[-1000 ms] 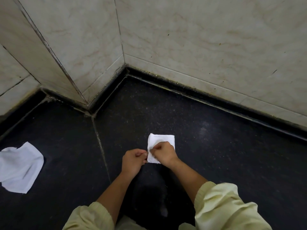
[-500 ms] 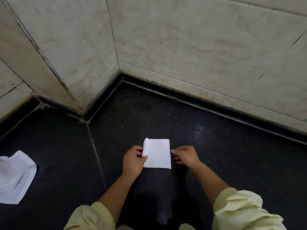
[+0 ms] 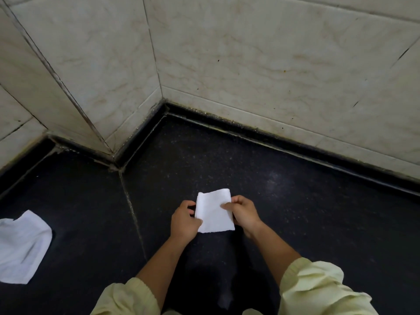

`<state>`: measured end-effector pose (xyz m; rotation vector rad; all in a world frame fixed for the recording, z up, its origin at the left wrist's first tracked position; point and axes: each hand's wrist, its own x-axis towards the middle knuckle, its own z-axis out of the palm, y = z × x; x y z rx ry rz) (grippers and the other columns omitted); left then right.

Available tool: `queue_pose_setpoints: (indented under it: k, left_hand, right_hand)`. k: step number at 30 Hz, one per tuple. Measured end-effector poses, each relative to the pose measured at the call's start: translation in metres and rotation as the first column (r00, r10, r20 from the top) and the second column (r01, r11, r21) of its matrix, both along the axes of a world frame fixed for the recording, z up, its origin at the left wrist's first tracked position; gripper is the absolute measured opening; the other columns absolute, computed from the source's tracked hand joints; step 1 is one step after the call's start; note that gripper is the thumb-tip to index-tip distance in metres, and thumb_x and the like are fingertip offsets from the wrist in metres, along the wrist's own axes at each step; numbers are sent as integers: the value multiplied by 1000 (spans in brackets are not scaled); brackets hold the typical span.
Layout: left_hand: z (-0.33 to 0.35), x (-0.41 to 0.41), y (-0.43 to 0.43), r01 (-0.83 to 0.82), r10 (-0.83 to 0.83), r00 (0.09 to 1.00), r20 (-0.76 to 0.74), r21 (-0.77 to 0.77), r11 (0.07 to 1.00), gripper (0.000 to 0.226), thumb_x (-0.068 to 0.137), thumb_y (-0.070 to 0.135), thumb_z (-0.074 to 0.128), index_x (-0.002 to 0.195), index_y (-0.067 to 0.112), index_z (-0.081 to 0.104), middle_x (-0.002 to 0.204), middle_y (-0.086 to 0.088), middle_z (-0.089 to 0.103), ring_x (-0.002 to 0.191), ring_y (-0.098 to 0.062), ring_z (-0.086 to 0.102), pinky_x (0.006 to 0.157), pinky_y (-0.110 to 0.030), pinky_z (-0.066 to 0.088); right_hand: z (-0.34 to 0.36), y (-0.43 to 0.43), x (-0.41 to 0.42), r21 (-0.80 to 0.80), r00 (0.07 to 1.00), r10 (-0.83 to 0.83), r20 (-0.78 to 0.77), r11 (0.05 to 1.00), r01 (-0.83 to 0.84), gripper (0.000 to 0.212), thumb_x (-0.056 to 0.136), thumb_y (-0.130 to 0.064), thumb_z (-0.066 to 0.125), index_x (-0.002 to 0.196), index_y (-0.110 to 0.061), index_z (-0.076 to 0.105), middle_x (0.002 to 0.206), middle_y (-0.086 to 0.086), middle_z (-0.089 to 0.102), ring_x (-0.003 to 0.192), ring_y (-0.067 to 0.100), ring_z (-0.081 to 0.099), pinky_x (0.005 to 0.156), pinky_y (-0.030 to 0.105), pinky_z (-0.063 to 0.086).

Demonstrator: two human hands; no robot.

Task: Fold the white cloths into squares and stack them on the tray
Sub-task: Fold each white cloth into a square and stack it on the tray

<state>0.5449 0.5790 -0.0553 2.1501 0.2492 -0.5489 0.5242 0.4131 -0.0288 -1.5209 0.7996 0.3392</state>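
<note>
Item one: folded white cloth (image 3: 214, 211), a small near-square packet with its long side running away from the person, sitting in the middle of the view between the two hands, over the dark speckled surface (image 3: 306, 223) (whether it is lying flat on that surface or being held just above it cannot be told). Item two: left hand (image 3: 185, 221), fingers curled, gripping the packet's left edge with the thumb lying on the near left corner. Item three: right hand (image 3: 244, 214), pinching the right edge, thumb and forefinger reaching onto the upper face of the cloth. Item four: second white cloth (image 3: 21, 246), unfolded and rumpled, lying on the same dark surface at the far left, well apart from the hands and partly running out of view. Item five: pale yellow sleeves (image 3: 318, 287), bunching at both forearms. Item six: a pale joint line (image 3: 134, 214) crossing the surface just left of the left hand. Item seven: beige marbled wall tiles (image 3: 250, 64), rising behind and meeting in a corner.
</note>
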Motion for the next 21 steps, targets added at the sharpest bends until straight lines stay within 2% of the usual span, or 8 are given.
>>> queue_pose_setpoints:
  k: [2, 5, 8, 10, 13, 16, 19, 21]
  left_hand:
    - [2, 3, 1, -52, 49, 997, -58, -66, 996, 51, 78, 4, 69, 126, 14, 53, 111, -3, 59, 97, -15, 57, 66, -20, 46]
    - [7, 8, 1, -190, 144, 970, -197, -237, 953, 44, 82, 16, 68, 124, 12, 58, 112, -4, 64, 100, -18, 63, 82, -31, 54]
    - [18, 9, -1, -339, 98, 882, -461, -478, 810, 35, 87, 28, 65, 116, 8, 62, 110, -8, 68, 101, -21, 66, 88, -34, 54]
    - [22, 10, -3, -387, 18, 831, -556, -554, 737, 39, 87, 35, 63, 117, 9, 59, 116, -10, 66, 106, -23, 64, 91, -37, 52]
    - [25, 11, -9, -376, -86, 808, -583, -622, 687, 41, 86, 34, 63, 120, 12, 61, 116, -10, 69, 109, -27, 64, 93, -42, 52]
    - [30, 9, -20, -360, -113, 821, -559, -662, 658, 36, 86, 25, 63, 121, 16, 62, 116, -9, 69, 111, -26, 63, 94, -43, 51]
    - [34, 9, -32, -344, -108, 847, -520, -693, 634, 34, 84, 16, 65, 118, 19, 63, 114, -8, 69, 109, -25, 64, 83, -39, 55]
    - [37, 8, -39, -261, -162, 864, -476, -700, 665, 36, 84, 14, 66, 119, 21, 63, 116, -8, 69, 109, -25, 64, 80, -37, 55]
  right_hand:
    - [6, 1, 1, 45, 999, 21, 26, 999, -22, 15, 85, -11, 66, 98, -8, 60, 102, 10, 69, 97, 26, 67, 88, 48, 56]
    - [19, -2, 3, 121, 996, 30, 84, 992, -41, 14, 84, -8, 65, 98, -8, 60, 107, 12, 68, 101, 27, 66, 88, 46, 56]
    - [35, -7, 4, 218, 990, 7, 137, 975, -38, 12, 85, -4, 63, 96, -8, 59, 105, 11, 68, 99, 26, 66, 80, 39, 58]
    - [45, -11, 4, 267, 990, -8, 140, 963, -30, 12, 85, -4, 63, 97, -8, 60, 106, 12, 69, 99, 27, 66, 74, 38, 57]
    - [56, -20, 0, 293, 989, -55, 139, 956, 12, 15, 86, -5, 63, 100, -7, 60, 108, 13, 68, 97, 27, 66, 65, 34, 55]
    - [61, -31, -11, 300, 984, -116, 136, 951, 71, 15, 86, -6, 63, 100, -7, 60, 105, 12, 69, 94, 26, 67, 65, 35, 56]
    - [57, -42, -29, 297, 970, -206, 127, 941, 161, 20, 84, -7, 65, 103, -5, 60, 104, 13, 71, 94, 26, 69, 65, 34, 56]
    - [54, -50, -43, 280, 957, -269, 110, 932, 229, 24, 83, -7, 67, 106, -3, 61, 102, 13, 72, 92, 26, 70, 66, 35, 57]
